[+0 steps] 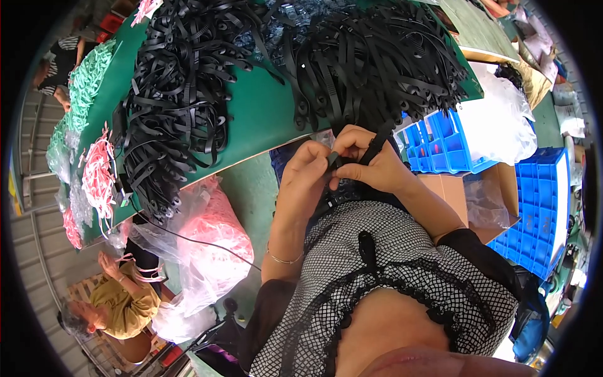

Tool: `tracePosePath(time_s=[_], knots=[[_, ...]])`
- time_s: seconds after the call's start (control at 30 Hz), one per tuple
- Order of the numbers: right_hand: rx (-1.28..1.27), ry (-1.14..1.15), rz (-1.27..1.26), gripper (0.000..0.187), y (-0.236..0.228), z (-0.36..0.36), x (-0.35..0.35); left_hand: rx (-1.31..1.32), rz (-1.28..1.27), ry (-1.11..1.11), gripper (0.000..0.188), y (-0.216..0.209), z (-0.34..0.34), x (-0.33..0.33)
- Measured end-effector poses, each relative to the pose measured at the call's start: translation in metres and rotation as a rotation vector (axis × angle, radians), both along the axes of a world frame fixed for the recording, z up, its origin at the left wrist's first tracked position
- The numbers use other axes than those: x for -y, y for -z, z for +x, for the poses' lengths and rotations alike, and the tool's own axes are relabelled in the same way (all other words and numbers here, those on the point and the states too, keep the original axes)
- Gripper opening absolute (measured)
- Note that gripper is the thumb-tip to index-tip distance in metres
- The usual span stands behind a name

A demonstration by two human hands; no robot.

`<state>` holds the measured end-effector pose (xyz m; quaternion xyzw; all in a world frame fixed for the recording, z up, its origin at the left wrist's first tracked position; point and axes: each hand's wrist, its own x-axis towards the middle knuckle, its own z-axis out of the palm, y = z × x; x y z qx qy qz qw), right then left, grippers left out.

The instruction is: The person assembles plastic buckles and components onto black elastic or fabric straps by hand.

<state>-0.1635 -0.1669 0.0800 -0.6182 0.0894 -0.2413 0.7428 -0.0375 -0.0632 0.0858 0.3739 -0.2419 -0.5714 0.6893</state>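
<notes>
Close in front of my body, just off the table's near edge, both my hands meet over a black strap [379, 144]. My left hand [307, 168] pinches one end of it between thumb and fingertips. My right hand [370, 160] grips it from the other side, with the rest of the strap looping up over the knuckles. Fingers partly hide the joined spot. Beyond my hands, a thick heap of black straps [377, 56] hangs over the edge of the green table [264, 122]. Another long heap of black straps [179, 94] lies to the left.
Pink straps in a clear bag [213, 232] sit below the table at left. Pink [99, 173] and green bundles [91, 81] line its far left end. Blue crates [440, 141] and a cardboard box [490, 201] stand at right. A seated person [125, 295] works at lower left.
</notes>
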Motion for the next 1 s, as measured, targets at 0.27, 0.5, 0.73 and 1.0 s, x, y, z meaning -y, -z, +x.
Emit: tracePosePath(time_s=[0.27, 0.5, 0.73, 1.0], knots=[[0.018, -0.018, 0.086, 0.019, 0.0, -0.002, -0.002, -0.076, -0.023, 0.05, 0.012, 0.008, 0.0, -0.003], [-0.002, 0.112, -0.55, 0.027, -0.004, 0.002, 0.002, -0.118, -0.034, -0.027, 0.01, 0.008, -0.004, 0.001], [-0.147, 0.22, -0.367, 0.012, -0.012, -0.008, 0.006, 0.277, -0.087, -0.208, 0.023, 0.009, -0.001, -0.004], [-0.375, -0.067, -0.022, 0.026, -0.011, -0.006, 0.006, 0.47, 0.029, -0.05, 0.018, 0.006, 0.003, -0.007]])
